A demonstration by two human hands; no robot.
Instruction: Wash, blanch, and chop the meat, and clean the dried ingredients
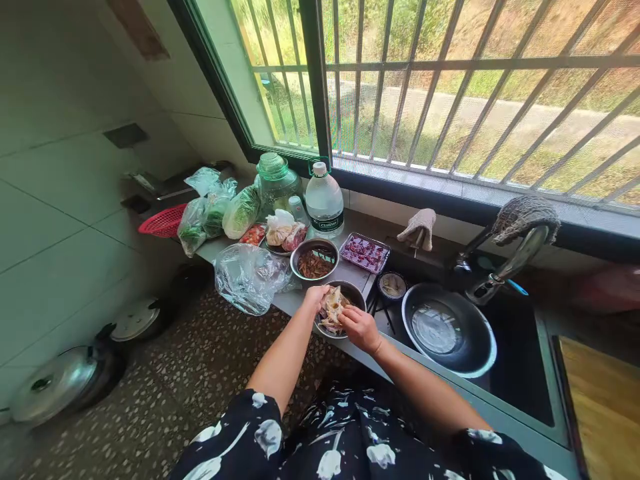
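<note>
My left hand [316, 298] and my right hand [362, 329] are both closed on a piece of raw chicken [333, 305], pale and yellowish. They hold it over a metal bowl [363, 297], where more pale pieces lie beneath. The fingertips are partly hidden by the meat. Just behind stands another metal bowl [294, 264] with brown strips in dark liquid. To its right is a foil-like tray [373, 265] of dark red pieces. A small bowl [393, 285] with pale contents sits right of my right hand.
A large dark basin [480, 347] stands in the sink under the cloth-wrapped faucet [525, 257]. Leftward lie a clear plastic bag [250, 280], bagged greens [243, 212] and a plate of meat [287, 235]. A big water bottle [324, 200] stands by the window. A wooden board [605, 400] is far right.
</note>
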